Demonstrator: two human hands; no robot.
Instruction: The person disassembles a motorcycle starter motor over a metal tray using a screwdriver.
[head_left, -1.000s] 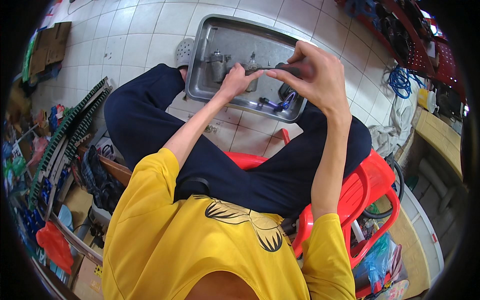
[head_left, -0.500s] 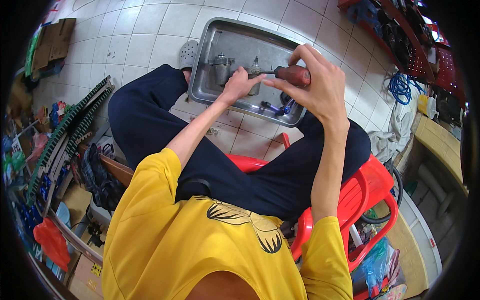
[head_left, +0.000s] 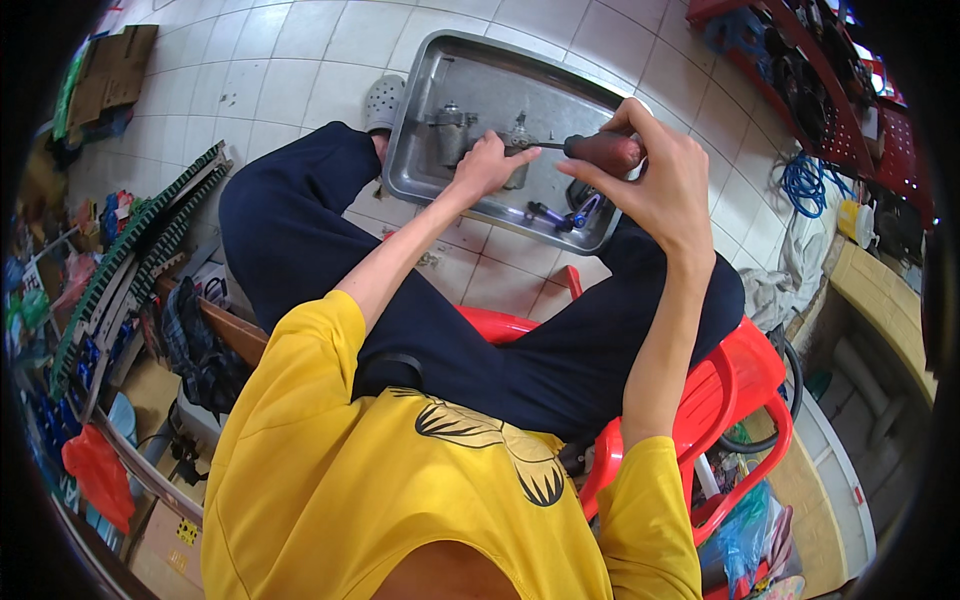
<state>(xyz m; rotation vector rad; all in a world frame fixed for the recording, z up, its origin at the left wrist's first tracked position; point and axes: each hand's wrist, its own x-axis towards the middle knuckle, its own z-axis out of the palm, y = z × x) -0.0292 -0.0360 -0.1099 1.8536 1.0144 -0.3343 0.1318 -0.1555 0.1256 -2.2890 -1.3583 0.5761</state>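
A screwdriver with a dark red handle (head_left: 606, 153) is gripped by my right hand (head_left: 662, 180), thumb below and fingers above. Its thin shaft points left toward a grey metal part (head_left: 521, 137) that looks like a carburetor. My left hand (head_left: 484, 168) is closed on the near side of that part, its thumb stretched along it toward the shaft. The fingers hide where the tip meets the metal. To the left stands a similar grey metal part (head_left: 451, 135). Both are in a shallow steel tray (head_left: 420, 190).
Small blue and purple pieces (head_left: 562, 216) lie in the tray's near right corner. My knees flank the tray on the tiled floor (head_left: 330, 60). A red plastic chair (head_left: 750, 375) is beneath me. A red rack (head_left: 790, 90) stands far right; green-edged strips (head_left: 140, 240) lie left.
My right hand and the screwdriver handle have moved a little to the right, and more of the shaft shows. My left hand stays on the metal part. The view has shifted slightly.
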